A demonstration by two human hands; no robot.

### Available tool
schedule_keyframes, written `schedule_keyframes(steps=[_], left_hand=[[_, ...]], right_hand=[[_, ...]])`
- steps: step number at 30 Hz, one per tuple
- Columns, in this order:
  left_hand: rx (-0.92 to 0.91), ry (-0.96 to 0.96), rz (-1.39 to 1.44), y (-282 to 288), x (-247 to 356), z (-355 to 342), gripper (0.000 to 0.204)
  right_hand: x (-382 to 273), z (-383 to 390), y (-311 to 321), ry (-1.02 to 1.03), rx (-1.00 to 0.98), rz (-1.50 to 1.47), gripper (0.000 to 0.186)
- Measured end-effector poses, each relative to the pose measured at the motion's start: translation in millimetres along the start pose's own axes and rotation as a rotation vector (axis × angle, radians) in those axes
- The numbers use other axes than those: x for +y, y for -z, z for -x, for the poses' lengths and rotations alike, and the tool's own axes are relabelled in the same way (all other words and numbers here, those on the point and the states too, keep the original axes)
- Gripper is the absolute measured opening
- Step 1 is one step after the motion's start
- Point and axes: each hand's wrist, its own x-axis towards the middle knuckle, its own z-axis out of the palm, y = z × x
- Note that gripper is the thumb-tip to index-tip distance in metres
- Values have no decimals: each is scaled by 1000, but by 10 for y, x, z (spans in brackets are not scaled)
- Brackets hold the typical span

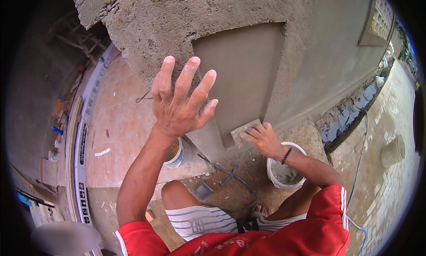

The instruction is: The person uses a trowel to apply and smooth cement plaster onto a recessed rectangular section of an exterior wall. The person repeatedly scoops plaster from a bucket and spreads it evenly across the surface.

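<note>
The left hand (179, 105) is hovering, fingers spread wide, holding nothing. The right hand (264, 139) is seemingly clasping a pale rectangular board (240, 130), which is showing just left of its curled fingers, at the lower end of a recessed panel (242, 69). Below that hand, a white bucket (271, 174) is standing.
</note>
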Motion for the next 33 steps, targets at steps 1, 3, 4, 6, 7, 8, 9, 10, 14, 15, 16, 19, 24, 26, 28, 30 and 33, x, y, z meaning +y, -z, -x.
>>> schedule_keyframes(steps=[1,3,4,6,7,8,9,10,14,15,16,19,24,26,28,30,33], left_hand=[[19,-10,14,-18,-8,-9,47],[42,-18,39,-16,-24,15,47],[82,-24,73,-27,-39,35,46],[174,-42,145,-80,-77,66,45],[194,-43,173,-86,-80,97,44],[221,-46,195,-88,-93,116,44],[248,-48,217,-88,-107,133,44],[262,-42,242,-88,-118,144,44],[324,-20,366,-101,-174,170,48],[337,-15,405,-106,-189,171,49],[341,-22,415,-104,-206,158,49],[347,-27,437,-102,-224,149,49],[367,-23,438,-111,-192,160,46],[372,-23,434,-111,-193,164,45],[368,-23,430,-100,-194,173,44],[364,-27,429,-83,-190,162,44],[367,-32,439,-96,-167,149,44]], right_hand=[[2,13,19,-94,-23,-159,46],[-83,-41,333,-271,-84,-487,46],[-85,-91,442,-376,-13,-893,46],[-46,-228,641,-577,152,-1695,49],[-56,-278,714,-637,224,-1926,48],[-93,-309,782,-659,274,-2017,48],[-133,-352,849,-670,321,-2052,47],[-176,-394,915,-665,360,-2021,47],[-283,-630,1161,-507,425,-1480,45],[-281,-695,1236,-412,426,-1151,44],[-239,-770,1319,-269,426,-733,43],[-144,-1021,1512,-21,496,145,43],[10,-1260,1686,65,471,364,40],[15,-1383,1771,82,461,389,40],[6,-1483,1811,100,436,395,41],[6,-1447,1724,89,414,398,40],[-27,-1262,1427,108,326,394,39]])
